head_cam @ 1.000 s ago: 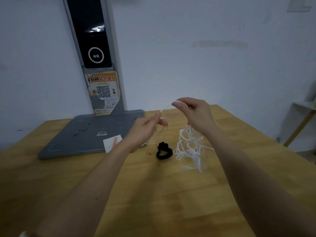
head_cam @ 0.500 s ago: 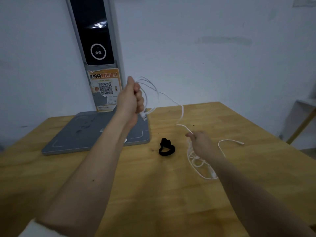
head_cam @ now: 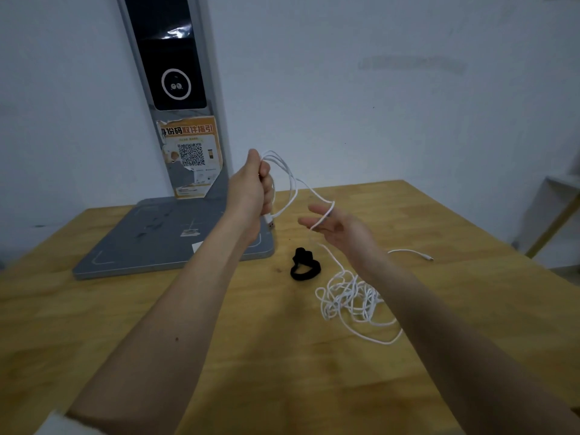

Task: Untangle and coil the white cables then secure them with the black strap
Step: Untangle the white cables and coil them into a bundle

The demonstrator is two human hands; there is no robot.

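My left hand (head_cam: 252,188) is raised above the table, fisted around a few loops of white cable (head_cam: 290,180); a USB plug (head_cam: 270,221) hangs below the fist. From the loops the cable runs to my right hand (head_cam: 337,229), which is palm-up with fingers spread, the cable draped over a finger. The remaining cable lies in a tangled pile (head_cam: 351,298) on the wooden table (head_cam: 251,356), under my right forearm, with its small plug end (head_cam: 428,258) lying to the right. The black strap (head_cam: 305,265) lies curled on the table left of the pile.
A grey flat base (head_cam: 163,243) with an upright post (head_cam: 175,89) carrying a dark screen and a QR-code poster stands at the back left against the white wall. A small shelf (head_cam: 561,196) is at the far right beyond the table edge.
My right hand has risen from the pile to beside the left hand, palm up, carrying the cable with it. My left hand keeps its loops and has dropped slightly.
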